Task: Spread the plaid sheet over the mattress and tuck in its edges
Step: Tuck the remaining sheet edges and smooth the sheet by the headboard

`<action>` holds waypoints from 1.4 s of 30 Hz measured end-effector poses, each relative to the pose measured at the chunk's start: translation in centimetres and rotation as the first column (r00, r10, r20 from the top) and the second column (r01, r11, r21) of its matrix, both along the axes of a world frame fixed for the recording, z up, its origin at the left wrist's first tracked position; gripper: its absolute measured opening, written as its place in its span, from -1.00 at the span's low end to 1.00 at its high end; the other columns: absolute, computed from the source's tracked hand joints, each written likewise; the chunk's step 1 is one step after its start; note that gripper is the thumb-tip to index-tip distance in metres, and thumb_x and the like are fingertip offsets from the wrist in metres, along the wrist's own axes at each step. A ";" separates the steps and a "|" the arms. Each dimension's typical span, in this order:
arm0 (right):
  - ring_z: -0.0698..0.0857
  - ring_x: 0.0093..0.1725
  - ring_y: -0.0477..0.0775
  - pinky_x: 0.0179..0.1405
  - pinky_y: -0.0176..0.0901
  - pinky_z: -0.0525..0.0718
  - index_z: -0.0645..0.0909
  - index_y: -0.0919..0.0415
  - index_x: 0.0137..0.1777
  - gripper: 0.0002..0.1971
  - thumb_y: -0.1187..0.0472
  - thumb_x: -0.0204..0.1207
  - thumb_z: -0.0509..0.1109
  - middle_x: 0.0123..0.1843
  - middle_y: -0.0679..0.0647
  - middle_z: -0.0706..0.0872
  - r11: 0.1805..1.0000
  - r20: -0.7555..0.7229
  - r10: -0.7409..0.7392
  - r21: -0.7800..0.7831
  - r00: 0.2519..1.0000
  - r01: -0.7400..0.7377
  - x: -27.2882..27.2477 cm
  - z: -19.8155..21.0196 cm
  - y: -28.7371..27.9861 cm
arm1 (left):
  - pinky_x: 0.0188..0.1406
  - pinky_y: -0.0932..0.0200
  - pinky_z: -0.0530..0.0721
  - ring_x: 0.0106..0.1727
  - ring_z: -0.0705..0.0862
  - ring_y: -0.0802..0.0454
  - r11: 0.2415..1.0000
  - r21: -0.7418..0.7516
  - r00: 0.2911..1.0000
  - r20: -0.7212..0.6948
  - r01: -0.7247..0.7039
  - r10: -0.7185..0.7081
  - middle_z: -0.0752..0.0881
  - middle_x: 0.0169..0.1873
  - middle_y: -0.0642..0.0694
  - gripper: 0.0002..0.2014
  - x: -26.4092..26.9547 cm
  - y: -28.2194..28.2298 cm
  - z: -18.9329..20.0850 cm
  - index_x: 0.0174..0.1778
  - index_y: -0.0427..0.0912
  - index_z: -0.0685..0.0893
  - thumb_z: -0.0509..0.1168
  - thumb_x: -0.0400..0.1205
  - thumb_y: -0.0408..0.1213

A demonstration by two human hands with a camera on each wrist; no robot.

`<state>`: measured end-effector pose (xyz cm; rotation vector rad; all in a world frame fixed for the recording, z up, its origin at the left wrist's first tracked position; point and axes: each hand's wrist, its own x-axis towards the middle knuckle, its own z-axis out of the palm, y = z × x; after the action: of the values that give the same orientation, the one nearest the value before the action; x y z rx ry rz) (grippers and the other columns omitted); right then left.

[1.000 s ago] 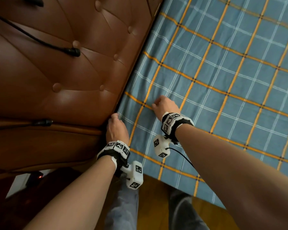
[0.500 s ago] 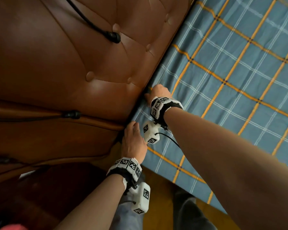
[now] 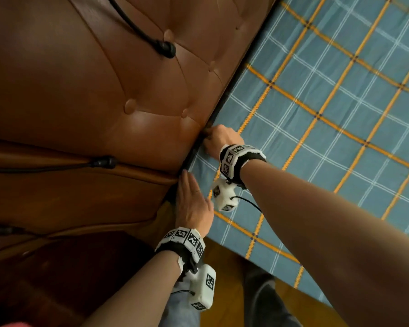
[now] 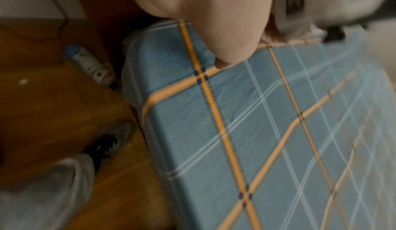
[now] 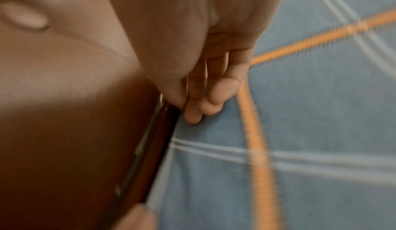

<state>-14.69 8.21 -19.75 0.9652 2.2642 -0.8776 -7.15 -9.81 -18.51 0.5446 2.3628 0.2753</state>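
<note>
The blue plaid sheet (image 3: pixel 328 128) with orange lines lies smooth over the mattress, right of the brown leather headboard (image 3: pixel 85 95). My right hand (image 3: pixel 219 140) sits at the dark gap between headboard and mattress. Its curled fingers (image 5: pixel 194 115) and thumb pinch the plaid sheet (image 5: pixel 300 132) at its edge there. My left hand (image 3: pixel 190 201) lies flat with straight fingers along the mattress corner, just below the right hand. In the left wrist view its thumb (image 4: pixel 227 47) presses the plaid sheet (image 4: pixel 235 123) where it wraps the corner. The other left fingertips are hidden.
Black cables with plugs (image 3: pixel 165 49) (image 3: pixel 103 162) hang across the headboard. Wooden floor (image 3: pixel 224 274) shows below the mattress edge, with my grey trouser legs (image 3: pixel 180 308) and a shoe (image 4: pixel 111 142). A white bottle (image 4: pixel 90 64) lies on the floor near the corner.
My right hand has slid left across the sheet to the gap at the headboard. The left hand stays at the mattress corner and now lies flatter, with its fingers stretched out.
</note>
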 end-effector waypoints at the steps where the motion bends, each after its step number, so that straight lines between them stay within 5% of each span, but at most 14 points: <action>1: 0.77 -0.05 0.24 -0.17 -0.05 0.69 0.64 -0.05 0.23 -0.70 0.02 0.58 0.19 0.01 0.05 0.78 0.985 0.044 0.139 0.095 0.989 -0.143 0.4 0.0 -0.3 | 0.68 0.05 0.05 0.71 0.01 -0.13 0.997 -0.031 0.996 0.040 -0.076 0.077 -0.09 0.70 -0.23 -0.20 -0.1 -0.1 0.1 0.69 -0.30 -0.19 0.17 0.68 -0.16; 4: 0.73 0.02 0.22 -0.22 -0.05 0.56 0.57 -0.03 0.28 -0.66 -0.04 0.66 0.06 0.06 0.04 0.74 0.912 0.116 0.340 0.200 0.933 -0.357 0.2 0.4 -0.6 | 0.52 -0.04 0.39 0.54 0.38 -0.20 0.957 -0.097 0.952 0.115 -0.272 0.282 0.28 0.59 -0.31 -0.32 -1.3 -0.4 -0.2 0.67 -0.32 0.02 0.13 0.69 -0.14; 8: 0.72 0.10 0.22 -0.10 -0.04 0.60 0.63 0.00 0.24 -0.63 -0.10 0.58 0.15 0.11 0.07 0.75 0.926 0.133 0.333 0.142 0.933 -0.351 -0.9 1.0 -0.1 | 0.35 -0.08 0.49 0.38 0.51 -0.26 0.923 -0.100 0.902 0.195 -0.372 0.385 0.47 0.43 -0.34 -0.45 -2.7 -1.1 -1.6 0.55 -0.33 0.28 0.12 0.69 -0.11; 11: 0.73 0.11 0.20 -0.03 -0.06 0.69 0.48 -0.24 0.42 -0.58 -0.05 0.56 0.16 0.15 0.00 0.75 0.966 0.026 0.257 0.028 0.966 -0.257 1.5 1.7 0.4 | 0.48 -0.06 0.39 0.50 0.41 -0.26 0.928 -0.068 0.907 0.199 -0.366 0.372 0.36 0.53 -0.36 -0.37 -2.1 -1.0 -1.0 0.64 -0.33 0.15 0.15 0.70 -0.14; 13: 0.76 0.06 0.14 -0.03 -0.08 0.72 0.45 -0.36 0.42 -0.54 -0.01 0.51 0.19 -0.01 -0.02 0.79 0.988 -0.082 0.154 0.003 0.985 -0.154 4.2 2.4 0.9 | 0.61 -0.05 0.23 0.62 0.25 -0.21 0.945 -0.030 0.934 0.144 -0.327 0.328 0.20 0.63 -0.30 -0.29 -1.3 -0.1 0.4 0.68 -0.32 0.03 0.19 0.69 -0.16; 15: 0.73 0.11 0.12 -0.01 -0.08 0.69 0.51 -0.29 0.40 -0.57 0.00 0.53 0.22 -0.05 -0.04 0.78 0.999 -0.168 0.035 0.023 0.985 -0.031 7.0 3.4 2.2 | 0.64 -0.05 0.22 0.65 0.20 -0.17 0.965 0.061 0.967 0.023 -0.255 0.254 0.19 0.65 -0.23 -0.28 -0.5 1.3 1.9 0.68 -0.29 0.07 0.23 0.66 -0.17; 17: 0.63 0.30 0.11 0.17 -0.02 0.64 0.51 -0.20 0.43 -0.57 -0.01 0.54 0.27 0.19 -0.02 0.73 0.996 -0.225 -0.057 0.054 0.973 0.071 10.2 4.1 4.4 | 0.62 -0.07 0.26 0.65 0.21 -0.13 0.983 0.143 0.985 -0.105 -0.119 0.135 0.22 0.64 -0.19 -0.31 0.3 3.9 3.2 0.66 -0.25 0.15 0.24 0.65 -0.16; 21: 0.32 0.58 0.20 0.54 0.07 0.34 0.34 -0.11 0.59 -0.39 -0.02 0.51 0.34 0.60 0.04 0.40 0.976 -0.179 -0.123 0.155 0.976 0.151 17.7 4.5 9.9 | 0.66 -0.08 0.14 0.70 0.07 -0.08 0.963 0.170 0.969 -0.166 0.210 -0.182 0.13 0.69 -0.10 -0.34 2.7 11.4 3.9 0.67 -0.17 0.16 0.21 0.65 -0.16; 26: -0.14 0.73 0.12 0.69 0.19 -0.07 -0.11 -0.04 0.72 -0.20 -0.14 0.59 0.23 0.76 0.05 -0.12 0.906 -0.051 -0.314 0.281 0.948 0.315 29.8 1.4 14.6 | 0.66 -0.29 -0.04 0.72 -0.17 -0.07 0.803 0.070 0.804 -0.129 0.591 -0.580 -0.17 0.71 0.02 -0.25 8.0 19.3 1.1 0.72 0.03 -0.05 0.15 0.67 0.08; 30: -0.30 0.71 0.10 0.68 0.22 -0.23 -0.29 -0.01 0.72 -0.15 -0.27 0.60 0.09 0.74 0.08 -0.30 0.862 0.001 -0.423 0.307 0.906 0.402 35.7 -1.3 13.8 | 0.47 -0.63 -0.19 0.67 -0.41 -0.01 0.758 -0.179 0.750 -0.122 0.627 -0.650 -0.44 0.64 0.12 -0.08 7.4 18.5 -2.8 0.65 0.17 -0.40 -0.08 0.53 0.48; 36: -0.38 0.70 0.08 0.65 0.20 -0.37 -0.38 0.01 0.70 -0.14 -0.41 0.59 -0.12 0.72 0.05 -0.39 0.762 0.021 -0.607 0.299 0.794 0.575 44.3 -2.7 13.8 | 0.42 -0.70 -0.06 0.69 -0.35 -0.10 0.940 -0.275 0.955 -0.160 0.200 -0.250 -0.35 0.68 0.04 -0.05 9.4 18.2 -1.6 0.69 0.02 -0.30 -0.16 0.52 0.49; 40: -0.34 0.71 0.08 0.67 0.23 -0.26 -0.36 0.07 0.71 -0.13 -0.36 0.61 -0.06 0.74 0.09 -0.34 0.679 0.108 -0.728 0.250 0.677 0.691 52.9 0.6 17.2 | 0.53 -0.57 -0.10 0.70 -0.31 -0.09 0.918 -0.210 0.915 -0.157 0.338 -0.372 -0.31 0.69 -0.01 -0.14 18.1 23.4 1.4 0.70 -0.02 -0.25 -0.16 0.61 0.40; 42: -0.34 0.71 0.07 0.67 0.22 -0.25 -0.37 0.06 0.70 -0.14 -0.36 0.61 -0.06 0.73 0.08 -0.35 0.695 0.118 -0.716 0.210 0.688 0.687 56.4 2.9 19.0 | 0.56 -0.51 -0.13 0.70 -0.30 -0.07 0.896 -0.156 0.892 -0.121 0.417 -0.436 -0.31 0.69 -0.03 -0.18 23.5 26.9 3.5 0.71 -0.02 -0.21 -0.13 0.64 0.35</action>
<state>41.71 27.17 -16.82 1.9832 1.7876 -0.8539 16.38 17.07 -15.04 1.0337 2.3075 -0.1226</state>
